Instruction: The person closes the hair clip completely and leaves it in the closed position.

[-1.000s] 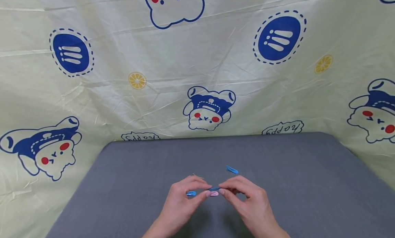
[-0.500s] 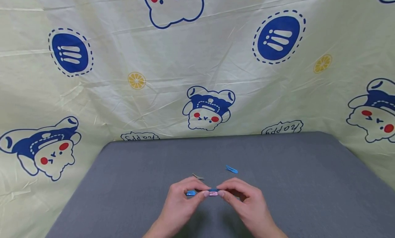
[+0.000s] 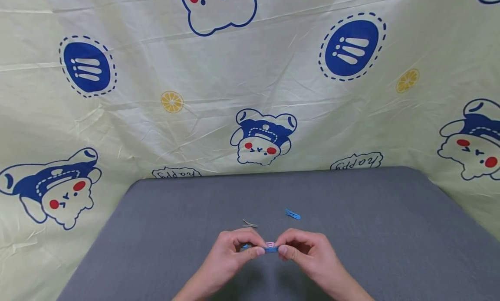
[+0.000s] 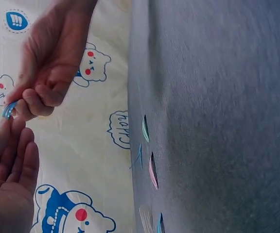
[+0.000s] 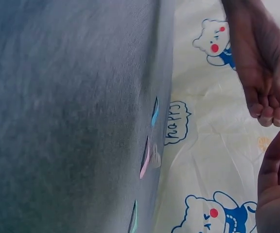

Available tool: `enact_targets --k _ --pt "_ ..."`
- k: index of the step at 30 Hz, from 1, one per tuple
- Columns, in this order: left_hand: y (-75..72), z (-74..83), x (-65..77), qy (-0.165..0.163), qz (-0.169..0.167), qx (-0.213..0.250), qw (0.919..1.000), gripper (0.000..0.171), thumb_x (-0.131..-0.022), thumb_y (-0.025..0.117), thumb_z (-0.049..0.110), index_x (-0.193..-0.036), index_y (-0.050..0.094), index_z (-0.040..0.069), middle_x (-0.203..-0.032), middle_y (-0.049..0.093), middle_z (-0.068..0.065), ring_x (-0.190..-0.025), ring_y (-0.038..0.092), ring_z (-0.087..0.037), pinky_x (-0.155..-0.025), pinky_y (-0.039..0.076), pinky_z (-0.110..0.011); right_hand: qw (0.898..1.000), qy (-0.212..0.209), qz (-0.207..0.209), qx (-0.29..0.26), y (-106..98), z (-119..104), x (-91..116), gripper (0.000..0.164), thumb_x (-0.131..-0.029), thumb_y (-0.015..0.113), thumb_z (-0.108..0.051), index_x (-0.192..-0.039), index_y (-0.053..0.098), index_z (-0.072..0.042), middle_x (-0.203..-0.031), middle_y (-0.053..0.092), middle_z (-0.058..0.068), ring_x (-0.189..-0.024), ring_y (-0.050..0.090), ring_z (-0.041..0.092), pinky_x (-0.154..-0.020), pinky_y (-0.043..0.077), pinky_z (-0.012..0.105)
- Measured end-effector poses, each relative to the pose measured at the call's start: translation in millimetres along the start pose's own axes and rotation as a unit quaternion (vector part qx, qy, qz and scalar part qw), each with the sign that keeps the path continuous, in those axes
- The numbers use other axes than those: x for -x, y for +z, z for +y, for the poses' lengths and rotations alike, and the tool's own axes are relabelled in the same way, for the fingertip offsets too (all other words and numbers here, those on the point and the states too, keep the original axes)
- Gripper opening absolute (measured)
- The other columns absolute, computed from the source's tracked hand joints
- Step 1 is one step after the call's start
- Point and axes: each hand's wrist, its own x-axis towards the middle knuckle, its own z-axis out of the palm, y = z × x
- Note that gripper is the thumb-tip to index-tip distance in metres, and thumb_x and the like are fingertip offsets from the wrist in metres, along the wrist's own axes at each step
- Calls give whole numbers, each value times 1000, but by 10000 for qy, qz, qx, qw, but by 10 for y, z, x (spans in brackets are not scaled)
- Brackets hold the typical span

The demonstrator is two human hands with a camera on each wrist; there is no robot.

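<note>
A blue snap hair clip (image 3: 271, 250) is stretched between my two hands above the table. My left hand (image 3: 234, 252) pinches one end between thumb and index finger; my right hand (image 3: 312, 252) pinches the other end the same way. Fingertips hide both ends of this clip. Just beyond it on the cloth lies a pink hair clip (image 3: 270, 244). Another blue hair clip (image 3: 245, 246) shows only partly behind the left fingers. In the left wrist view a green hair clip (image 4: 145, 128) lies on the table; the right hand covers its place in the head view.
Farther back on the grey tabletop (image 3: 175, 231) lie a beige hair clip (image 3: 250, 224), its arms spread, and a blue hair clip (image 3: 293, 214), also spread. A pale printed curtain (image 3: 211, 132) hangs behind the table's far edge.
Both hands have come nearer to the person with the held blue clip, which now appears on the near side of the pink clip. The beige clip has come fully into sight.
</note>
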Motion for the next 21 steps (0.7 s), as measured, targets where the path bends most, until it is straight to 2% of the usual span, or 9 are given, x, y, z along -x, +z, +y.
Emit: enact_targets --k 3,6,8,10,11,14,18,21 --pt "-15 -11 1 -217 -50 45 9997 7 -90 71 12 -92 75 7 -91 71 -5 -86 63 -19 -76 51 -31 9999 93 -35 -70 -10 4 -2 13 -92 64 2 -99 70 -8 -81 65 7 -70 60 19 -62 52 34" --pt "-22 -3 2 -423 181 -251 9986 9 -89 74 19 -94 77 12 -92 71 -1 -85 62 -20 -72 51 -30 9992 382 79 -119 -7 -16 -3 9 -94 64 -2 -100 70 -5 -79 65 9 -70 61 21 -64 53 34" --pt "-23 11 2 -548 353 -407 9970 10 -87 76 22 -94 78 15 -93 70 2 -86 61 -21 -72 51 -29 9966 768 212 -214 0 -41 -6 8 -94 65 -7 -100 70 -4 -79 65 9 -70 62 22 -67 55 34" --pt "-20 15 5 -492 476 -497 9964 11 -86 78 22 -95 78 17 -95 70 4 -90 62 -20 -76 52 -30 9942 977 290 -329 8 -50 -6 11 -95 65 -9 -101 70 -1 -80 66 9 -71 63 22 -69 55 35" --pt "-21 16 6 -398 517 -584 9962 11 -85 78 22 -95 78 17 -95 70 5 -91 63 -19 -78 52 -30 9935 1026 313 -379 10 -53 -7 12 -95 65 -9 -102 69 0 -80 66 9 -71 64 22 -70 56 35" --pt "-34 9 4 190 518 -1070 9927 12 -84 79 17 -95 78 17 -95 69 7 -93 63 -15 -81 53 -31 9911 1148 348 -585 12 -53 -9 17 -95 64 -8 -105 67 6 -80 67 9 -71 65 21 -71 56 35" --pt "-54 4 -1 1061 383 -1898 9753 15 -83 79 9 -96 76 14 -97 68 9 -93 62 -10 -81 53 -26 9820 1581 415 -943 19 -53 -12 22 -96 64 -10 -108 66 9 -80 67 8 -71 64 18 -72 56 34" --pt "-64 10 -2 1290 306 -2229 9658 15 -83 78 7 -97 75 13 -98 66 10 -94 59 -7 -80 52 -22 9747 1876 489 -1109 27 -53 -18 24 -95 65 -13 -110 66 7 -81 67 8 -72 64 16 -73 56 34"
